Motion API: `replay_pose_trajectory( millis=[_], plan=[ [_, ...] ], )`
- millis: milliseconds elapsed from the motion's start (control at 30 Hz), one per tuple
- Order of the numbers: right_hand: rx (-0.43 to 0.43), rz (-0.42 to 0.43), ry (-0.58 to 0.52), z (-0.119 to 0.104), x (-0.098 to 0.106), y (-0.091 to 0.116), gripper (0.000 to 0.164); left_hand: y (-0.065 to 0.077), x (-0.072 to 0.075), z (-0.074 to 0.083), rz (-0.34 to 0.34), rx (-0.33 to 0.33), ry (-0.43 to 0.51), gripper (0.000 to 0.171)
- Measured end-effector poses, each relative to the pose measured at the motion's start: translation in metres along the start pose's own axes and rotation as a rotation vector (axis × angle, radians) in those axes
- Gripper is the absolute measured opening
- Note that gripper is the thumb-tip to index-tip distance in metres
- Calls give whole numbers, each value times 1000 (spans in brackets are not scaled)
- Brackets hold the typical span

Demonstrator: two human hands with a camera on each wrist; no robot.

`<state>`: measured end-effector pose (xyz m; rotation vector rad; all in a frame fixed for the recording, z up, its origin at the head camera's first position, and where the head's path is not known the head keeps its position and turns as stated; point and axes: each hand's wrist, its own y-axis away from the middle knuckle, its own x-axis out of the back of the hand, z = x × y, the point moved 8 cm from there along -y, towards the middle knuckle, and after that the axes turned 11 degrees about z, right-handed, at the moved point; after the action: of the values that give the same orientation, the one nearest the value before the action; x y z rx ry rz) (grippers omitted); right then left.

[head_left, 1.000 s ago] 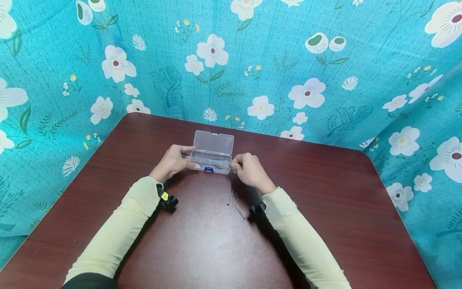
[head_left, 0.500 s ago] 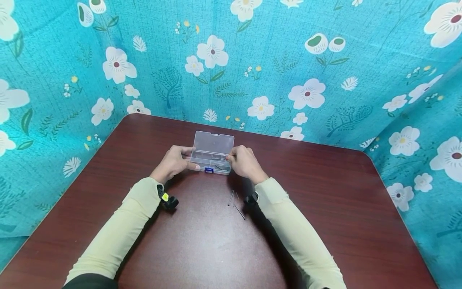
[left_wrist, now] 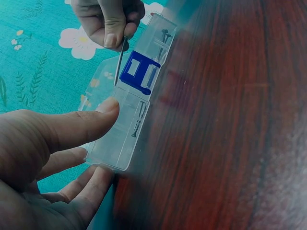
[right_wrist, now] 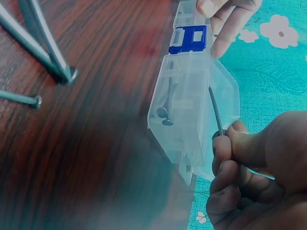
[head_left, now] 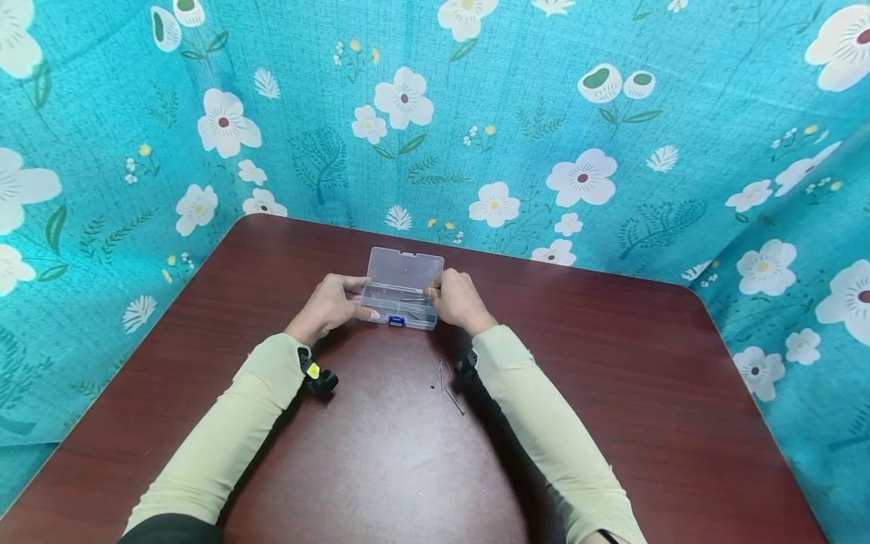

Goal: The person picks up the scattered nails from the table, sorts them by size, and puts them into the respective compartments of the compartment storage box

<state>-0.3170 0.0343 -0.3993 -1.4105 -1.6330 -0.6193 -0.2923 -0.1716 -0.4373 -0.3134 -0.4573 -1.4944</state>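
A clear plastic compartment box with a blue latch stands on the table with its lid raised. My left hand holds the box's left end, thumb at the front edge and fingers behind. Between thumb and forefinger, my right hand pinches a nail over the box's right part. In the right wrist view its shank points away from the fingertips, past the open rim; the head is hidden in the grip. Inside the box lie several nails, visible through the wall.
Several loose nails lie on the dark red-brown table in front of the box, near the right wrist. A turquoise flowered cloth hangs behind the table's far edge.
My right hand has moved from the box's right front corner left and back, over the compartments, carrying the nail. My left hand has stayed at the box's left end.
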Motion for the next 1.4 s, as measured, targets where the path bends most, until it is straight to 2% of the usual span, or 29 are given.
replay_pose_trajectory(
  millis=[333,700,933,1100,1400],
  plan=[
    [-27,-29,21,-4,-5,-3,20,0,0,-1,6,1,3,78],
    [-6,6,-11,-5,3,0,19,0,-1,-2,3,11,14,78],
    [58,27,-85,-2,9,10,22,0,0,-2,5,16,17,78],
    [83,40,-97,1,14,19,26,0,-1,-2,9,16,22,77],
    [34,-3,-111,9,19,45,22,-1,1,0,4,16,18,79]
  ],
)
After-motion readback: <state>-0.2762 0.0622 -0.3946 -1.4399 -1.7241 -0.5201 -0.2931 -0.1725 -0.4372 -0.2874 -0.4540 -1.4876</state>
